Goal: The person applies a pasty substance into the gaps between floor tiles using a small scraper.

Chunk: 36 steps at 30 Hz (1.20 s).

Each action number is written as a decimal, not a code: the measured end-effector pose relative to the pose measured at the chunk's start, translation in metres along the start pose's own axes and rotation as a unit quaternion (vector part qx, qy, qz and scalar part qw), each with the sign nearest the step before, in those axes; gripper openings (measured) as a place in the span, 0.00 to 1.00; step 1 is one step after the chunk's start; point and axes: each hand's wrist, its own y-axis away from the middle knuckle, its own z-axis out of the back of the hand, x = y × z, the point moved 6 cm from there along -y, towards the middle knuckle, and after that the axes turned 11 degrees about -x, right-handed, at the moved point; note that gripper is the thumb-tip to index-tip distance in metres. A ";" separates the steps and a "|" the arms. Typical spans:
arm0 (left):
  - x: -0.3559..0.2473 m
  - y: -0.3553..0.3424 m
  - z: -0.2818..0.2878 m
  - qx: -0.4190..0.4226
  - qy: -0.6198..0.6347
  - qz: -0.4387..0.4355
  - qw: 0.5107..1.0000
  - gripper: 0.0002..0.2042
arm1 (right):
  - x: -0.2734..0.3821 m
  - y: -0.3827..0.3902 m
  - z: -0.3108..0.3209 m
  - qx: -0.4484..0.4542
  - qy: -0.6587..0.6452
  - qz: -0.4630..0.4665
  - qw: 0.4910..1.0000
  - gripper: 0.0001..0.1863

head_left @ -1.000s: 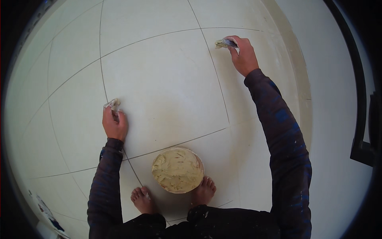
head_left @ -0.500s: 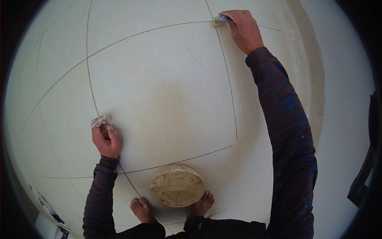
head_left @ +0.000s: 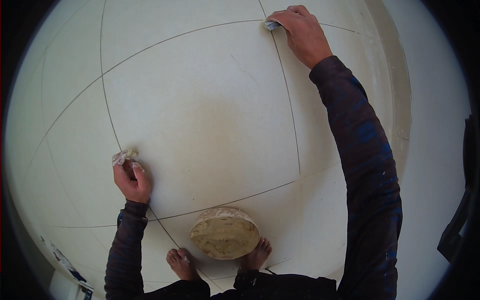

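My right hand (head_left: 302, 35) reaches far out over the pale tiled floor (head_left: 210, 115) and presses a small flat scraper (head_left: 271, 24) onto the crossing of two dark joint lines. My left hand (head_left: 131, 177) rests on the floor close to me, on another joint line, with a small smeared wad of pale filler (head_left: 123, 156) pinched at its fingertips. A round bowl (head_left: 225, 233) of beige paste stands between my bare feet (head_left: 182, 262).
A pale wall with a skirting strip (head_left: 395, 100) runs along the right of the floor. A dark object (head_left: 457, 230) sits at the right rim. Some patterned items (head_left: 65, 262) lie at the lower left edge.
The view has shifted so the floor and bowl sit lower. My right hand has stretched farther along the joint line to the crossing. My left hand stays planted on its joint.
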 end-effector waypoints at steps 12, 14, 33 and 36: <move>-0.005 -0.001 -0.002 -0.017 -0.003 -0.019 1.000 0.13 | 0.012 0.040 0.009 -0.008 0.000 -0.040 0.999 0.22; -0.005 -0.001 0.002 -0.014 -0.002 -0.015 1.000 0.13 | 0.019 0.044 0.012 -0.011 -0.008 -0.045 0.999 0.23; -0.005 0.000 0.002 -0.010 -0.007 -0.013 1.000 0.12 | 0.070 0.105 0.073 0.075 -0.092 -0.184 0.976 0.19; -0.001 -0.002 -0.002 0.002 0.014 -0.005 1.000 0.12 | 0.030 0.059 0.068 -0.074 -0.084 -0.168 0.979 0.18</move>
